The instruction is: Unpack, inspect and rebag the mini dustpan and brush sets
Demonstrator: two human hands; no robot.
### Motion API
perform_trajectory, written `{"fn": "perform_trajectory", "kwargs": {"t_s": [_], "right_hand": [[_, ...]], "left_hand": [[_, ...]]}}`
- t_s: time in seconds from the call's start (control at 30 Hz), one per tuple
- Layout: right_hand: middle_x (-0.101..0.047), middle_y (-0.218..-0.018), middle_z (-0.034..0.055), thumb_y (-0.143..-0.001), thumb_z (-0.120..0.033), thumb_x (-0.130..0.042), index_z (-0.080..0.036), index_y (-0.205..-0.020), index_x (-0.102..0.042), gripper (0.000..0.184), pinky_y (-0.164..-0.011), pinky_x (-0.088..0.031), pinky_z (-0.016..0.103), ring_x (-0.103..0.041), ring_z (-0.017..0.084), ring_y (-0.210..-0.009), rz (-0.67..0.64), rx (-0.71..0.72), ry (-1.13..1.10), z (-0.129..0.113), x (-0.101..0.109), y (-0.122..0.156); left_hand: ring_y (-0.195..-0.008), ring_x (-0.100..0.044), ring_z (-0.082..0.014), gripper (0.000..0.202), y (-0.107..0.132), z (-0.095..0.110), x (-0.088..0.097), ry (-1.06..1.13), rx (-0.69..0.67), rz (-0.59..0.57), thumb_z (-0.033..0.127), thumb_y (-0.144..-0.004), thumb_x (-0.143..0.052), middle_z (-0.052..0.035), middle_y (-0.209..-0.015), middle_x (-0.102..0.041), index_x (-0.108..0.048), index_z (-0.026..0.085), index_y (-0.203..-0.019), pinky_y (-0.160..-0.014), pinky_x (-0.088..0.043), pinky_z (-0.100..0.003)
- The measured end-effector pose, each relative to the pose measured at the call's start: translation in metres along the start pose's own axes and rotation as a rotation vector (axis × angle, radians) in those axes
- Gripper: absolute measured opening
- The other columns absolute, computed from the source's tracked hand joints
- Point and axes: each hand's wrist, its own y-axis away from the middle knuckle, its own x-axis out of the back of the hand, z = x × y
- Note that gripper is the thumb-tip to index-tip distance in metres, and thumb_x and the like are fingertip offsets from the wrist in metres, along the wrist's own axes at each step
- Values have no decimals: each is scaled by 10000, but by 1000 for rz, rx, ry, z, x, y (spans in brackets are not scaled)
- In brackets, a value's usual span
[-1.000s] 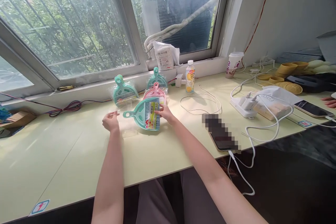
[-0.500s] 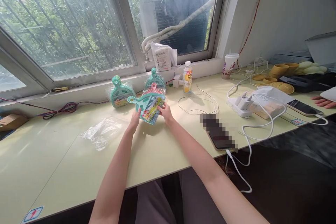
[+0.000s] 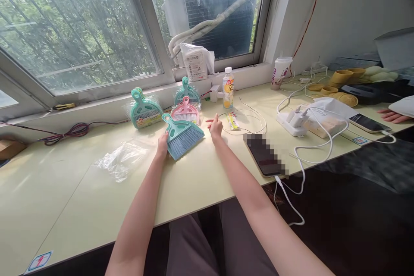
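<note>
My left hand [image 3: 162,143] is closed around the left edge of a teal hand brush and dustpan set [image 3: 184,136], its blue bristles facing me. To the right of the bristles, my right hand [image 3: 215,128] is held apart from the set with its fingers loosely spread and nothing in them. A yellow and green label card [image 3: 233,120] lies on the table just beyond that hand. Behind the set stand a pink brush and dustpan set [image 3: 186,111] and a wrapped teal set [image 3: 186,92]. More wrapped teal sets [image 3: 145,110] lean near the sill on the left.
Crumpled clear plastic [image 3: 119,161] lies left of my arms. A juice bottle [image 3: 228,90], a pixelated phone [image 3: 263,155], a power strip [image 3: 293,125] and loose white cables are to the right. A paper cup [image 3: 281,73] stands farther back. Another person's hand [image 3: 394,116] rests at far right.
The label card has gone from the front of the brush set to the table on the right. My right hand has let go of the set and moved right; my left hand still holds it.
</note>
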Motion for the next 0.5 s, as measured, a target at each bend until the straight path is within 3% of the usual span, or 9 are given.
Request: {"fn": "perform_trajectory", "kwargs": {"t_s": [0.07,0.17,0.23,0.37,0.5], "right_hand": [[-658,-638,38,-1014,-492,-227,-189,-828,-692,585,-704,-471,275,-645,169,-653,-61,152,129,-10,-14,18],[-693,-986,96,-1006,-415,-363,-200,-937,-674,384,-817,-448,291,-617,209,-977,-216,480,363,-21,-35,47],[-657,-1076,137,-987,-392,-426,-178,-1007,-649,310,-857,-434,330,-564,254,-1072,-230,572,492,-24,-42,60],[-644,-978,135,-1006,-323,-346,-161,-923,-635,341,-843,-417,344,-576,253,-982,-185,525,558,-23,-39,61],[-649,-904,79,-1006,-255,-288,-190,-840,-602,360,-758,-417,280,-593,195,-875,-136,385,389,-30,-32,55]], "left_hand": [[-894,-657,-249,401,2,1,-4,-18,-43,-41,524,-774,-619,-92,-931,-703,-674,165,-943,-788,-521,-365],[-840,-639,-235,376,6,6,-8,-86,-91,-57,533,-763,-618,-64,-824,-690,-668,165,-821,-758,-498,-347],[-775,-614,-218,373,8,10,-11,-124,-121,-48,542,-761,-609,-43,-740,-657,-640,172,-739,-715,-477,-333],[-764,-605,-223,414,11,15,-15,-118,-110,-157,575,-754,-615,-53,-749,-659,-666,164,-765,-696,-459,-327],[-824,-618,-240,466,8,17,-9,-154,-99,-209,613,-728,-648,-68,-811,-679,-699,162,-836,-732,-466,-332]]}}
